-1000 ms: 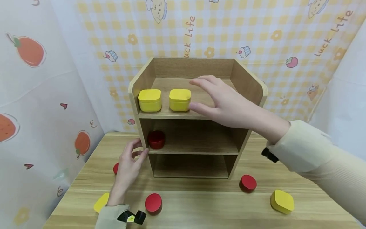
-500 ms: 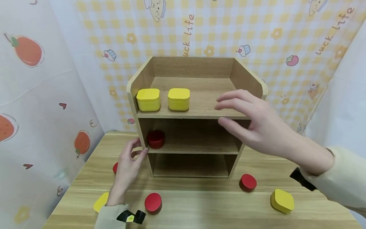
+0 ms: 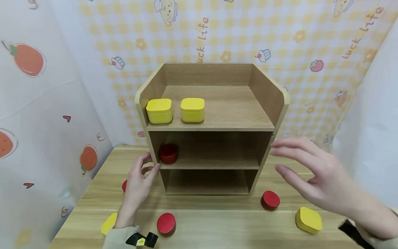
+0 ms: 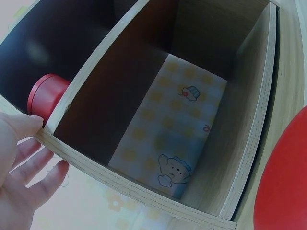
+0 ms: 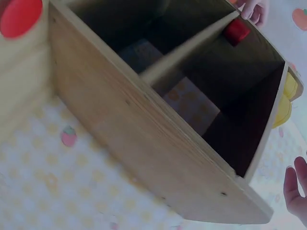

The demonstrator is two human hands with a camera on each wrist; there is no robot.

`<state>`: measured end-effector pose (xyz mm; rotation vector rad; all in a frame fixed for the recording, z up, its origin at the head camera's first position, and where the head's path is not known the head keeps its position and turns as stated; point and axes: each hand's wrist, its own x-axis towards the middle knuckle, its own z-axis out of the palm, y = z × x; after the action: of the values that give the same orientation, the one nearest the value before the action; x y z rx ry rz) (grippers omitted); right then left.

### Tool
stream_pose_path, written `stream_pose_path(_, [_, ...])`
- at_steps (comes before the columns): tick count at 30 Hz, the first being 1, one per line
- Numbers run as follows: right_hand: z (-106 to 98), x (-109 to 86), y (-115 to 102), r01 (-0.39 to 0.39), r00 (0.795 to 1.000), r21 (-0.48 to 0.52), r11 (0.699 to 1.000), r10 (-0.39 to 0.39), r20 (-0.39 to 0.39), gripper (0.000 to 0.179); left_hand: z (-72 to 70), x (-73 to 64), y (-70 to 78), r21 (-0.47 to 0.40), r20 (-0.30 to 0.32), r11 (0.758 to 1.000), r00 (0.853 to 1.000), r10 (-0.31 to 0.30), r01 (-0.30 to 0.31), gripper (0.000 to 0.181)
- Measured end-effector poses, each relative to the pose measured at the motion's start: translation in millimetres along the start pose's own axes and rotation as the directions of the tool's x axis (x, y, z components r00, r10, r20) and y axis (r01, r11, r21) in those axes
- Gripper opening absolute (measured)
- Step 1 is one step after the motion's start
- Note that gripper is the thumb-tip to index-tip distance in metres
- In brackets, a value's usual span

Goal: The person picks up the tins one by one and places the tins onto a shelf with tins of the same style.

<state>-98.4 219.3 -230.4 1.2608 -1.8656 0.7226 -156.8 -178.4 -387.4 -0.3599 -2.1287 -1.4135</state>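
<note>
A wooden shelf [image 3: 214,128] with three levels stands upright on the table. My left hand [image 3: 139,180] grips its left side panel, thumb at the front edge and fingers on the outer face, as the left wrist view also shows. Right by that thumb, a round red box [image 3: 169,154] sits at the left end of the middle level. Two yellow boxes with rounded corners, a left one [image 3: 159,111] and a right one [image 3: 192,110], stand apart on the top level. My right hand [image 3: 320,176] hovers right of the shelf, fingers loosely bent and holding nothing.
On the table [image 3: 224,230] lie a red round box [image 3: 166,224] in front, another red box [image 3: 270,200] at right, and a yellow box [image 3: 309,220] farther right. Partly behind my left arm are a yellow box [image 3: 109,224] and a red one [image 3: 124,185].
My right hand has moved away from beside the right yellow box on the top level, rightward and down past the shelf's side. My left hand keeps its hold on the panel.
</note>
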Motion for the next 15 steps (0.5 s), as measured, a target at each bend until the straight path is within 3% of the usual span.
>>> stream_pose_path(5, [4.1,-36.5,-0.8,-0.034,0.998,0.028,0.999,0.035,-0.046,0.034,-0.2,-0.4,0.7,-0.018,-0.002,1.000,1.000,0.003,-0.003,0.043])
stream_pose_path(8, [3.3,-66.0,2.1,-0.160,0.987,0.023,0.987,0.161,-0.025,0.028,1.5,0.1,5.8,-0.011,-0.004,1.000,1.000,0.002,-0.002,0.044])
stream_pose_path(11, [1.0,-99.3,7.6,-0.325,0.946,0.048,0.945,0.325,0.011,0.019,1.1,-0.2,17.8,0.013,-0.008,1.000,1.000,0.005,-0.005,0.044])
stream_pose_path(15, [-4.3,-136.0,17.3,-0.488,0.873,0.161,0.858,0.484,0.062,0.043,-2.4,-0.7,35.0,0.033,-0.011,0.999,1.000,-0.003,0.004,0.043])
